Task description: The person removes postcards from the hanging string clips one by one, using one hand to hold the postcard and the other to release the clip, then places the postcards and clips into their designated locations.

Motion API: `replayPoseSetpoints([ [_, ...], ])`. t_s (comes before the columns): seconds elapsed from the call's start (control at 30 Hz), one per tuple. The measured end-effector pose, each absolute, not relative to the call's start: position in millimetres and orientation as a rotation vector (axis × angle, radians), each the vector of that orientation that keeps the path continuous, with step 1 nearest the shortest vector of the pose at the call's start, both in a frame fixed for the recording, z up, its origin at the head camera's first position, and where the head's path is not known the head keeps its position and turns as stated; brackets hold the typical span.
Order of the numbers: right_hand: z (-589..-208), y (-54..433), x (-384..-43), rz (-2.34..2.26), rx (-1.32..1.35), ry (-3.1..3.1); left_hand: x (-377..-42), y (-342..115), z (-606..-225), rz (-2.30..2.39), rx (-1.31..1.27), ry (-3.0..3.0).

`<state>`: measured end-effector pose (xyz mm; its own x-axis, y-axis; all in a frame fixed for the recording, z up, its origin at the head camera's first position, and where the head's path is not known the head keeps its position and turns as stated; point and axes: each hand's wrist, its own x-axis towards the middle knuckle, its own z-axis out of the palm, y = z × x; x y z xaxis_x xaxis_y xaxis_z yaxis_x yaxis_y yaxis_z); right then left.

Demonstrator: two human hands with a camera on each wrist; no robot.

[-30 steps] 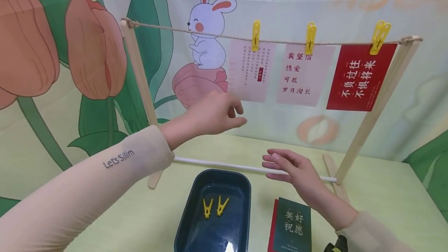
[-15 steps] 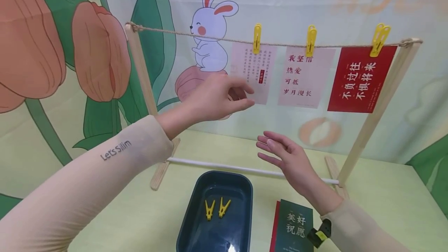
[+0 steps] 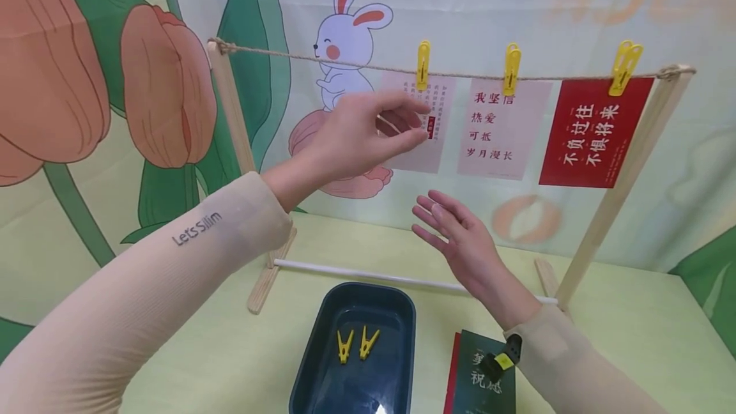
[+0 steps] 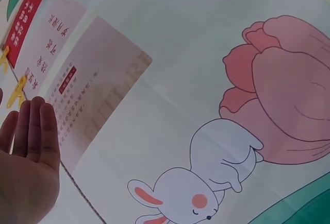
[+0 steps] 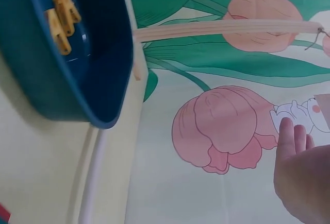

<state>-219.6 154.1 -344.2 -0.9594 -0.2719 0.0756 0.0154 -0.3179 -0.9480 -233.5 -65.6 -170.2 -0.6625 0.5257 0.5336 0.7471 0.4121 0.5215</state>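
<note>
In the head view my left hand [image 3: 368, 126] is raised in front of the left pink card [image 3: 418, 160], fingers loosely bent, holding nothing. Above it a yellow clothespin [image 3: 423, 66] sits on the twine [image 3: 322, 61] at that card's top edge. My right hand [image 3: 466, 245] is lower, fingers spread, beneath the middle pink card [image 3: 499, 130], which hangs from a second clothespin [image 3: 511, 69]. To the right, a red card [image 3: 595, 136] with white characters hangs from yellow clothespins [image 3: 625, 68]. Part of the left card is hidden behind my left hand.
A dark blue tray [image 3: 313, 337] on the table holds two yellow clothespins [image 3: 368, 342]. Beside it lies a green card [image 3: 477, 395] over something red, partly covered by my wrist strap. Wooden posts [image 3: 232, 107] and a white bar [image 3: 356, 272] form the frame.
My left hand has moved up and right across the left pink card. My right hand has risen and shifted slightly left, its fingers spreading.
</note>
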Motion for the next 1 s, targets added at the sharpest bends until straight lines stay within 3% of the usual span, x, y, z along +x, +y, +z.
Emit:
replayPoseSetpoints([
  [1.0,-314,118,-243,-2.718,-0.228,1.187,-265,-63,-113,-1.043,-0.901,-2.366],
])
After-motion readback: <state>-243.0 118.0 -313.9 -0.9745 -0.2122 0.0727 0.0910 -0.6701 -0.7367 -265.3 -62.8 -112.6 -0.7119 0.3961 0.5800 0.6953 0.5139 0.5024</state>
